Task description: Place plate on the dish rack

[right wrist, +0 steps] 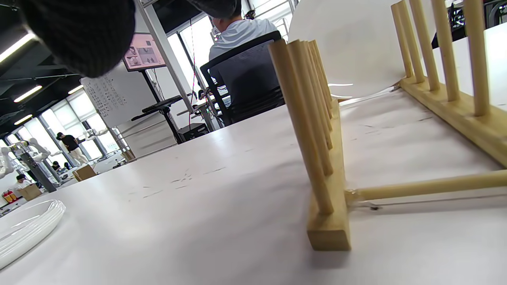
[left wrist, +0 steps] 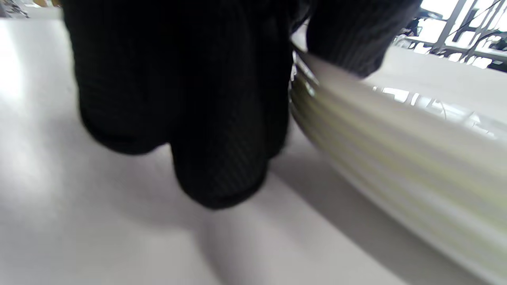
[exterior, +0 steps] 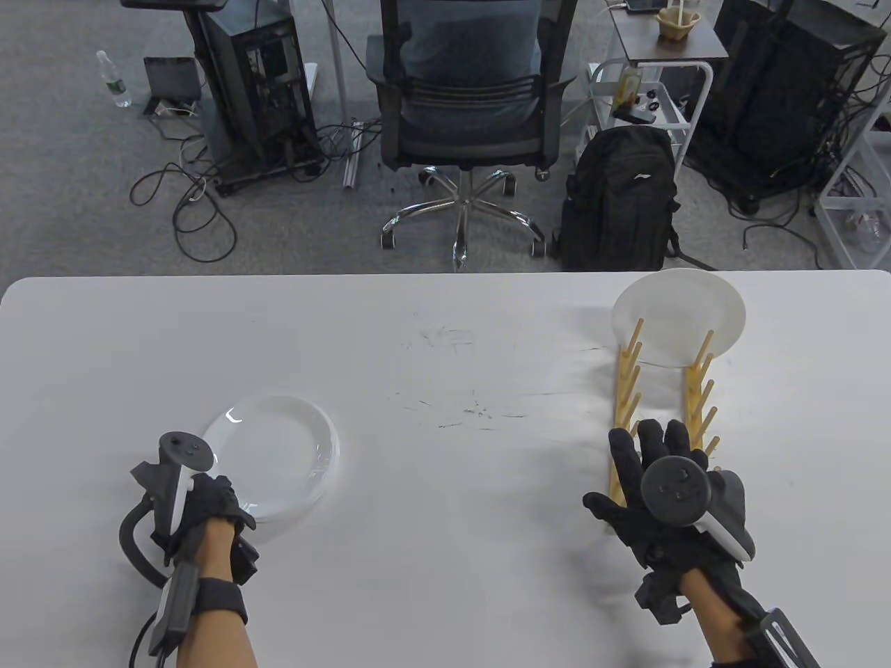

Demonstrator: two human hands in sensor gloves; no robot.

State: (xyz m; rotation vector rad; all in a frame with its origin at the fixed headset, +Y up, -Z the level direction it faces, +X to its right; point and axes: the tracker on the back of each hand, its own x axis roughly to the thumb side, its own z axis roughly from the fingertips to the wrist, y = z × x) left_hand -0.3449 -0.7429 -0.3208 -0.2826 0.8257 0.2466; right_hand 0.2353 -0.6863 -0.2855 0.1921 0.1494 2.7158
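Where rack (exterior: 661,410) stands, plate (exterior: 679,316) slotted

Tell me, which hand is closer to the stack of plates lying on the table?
Left. The left hand is at the stack of plates, fingers against its near-left rim. The right hand is far across the table, over the near end of the rack.
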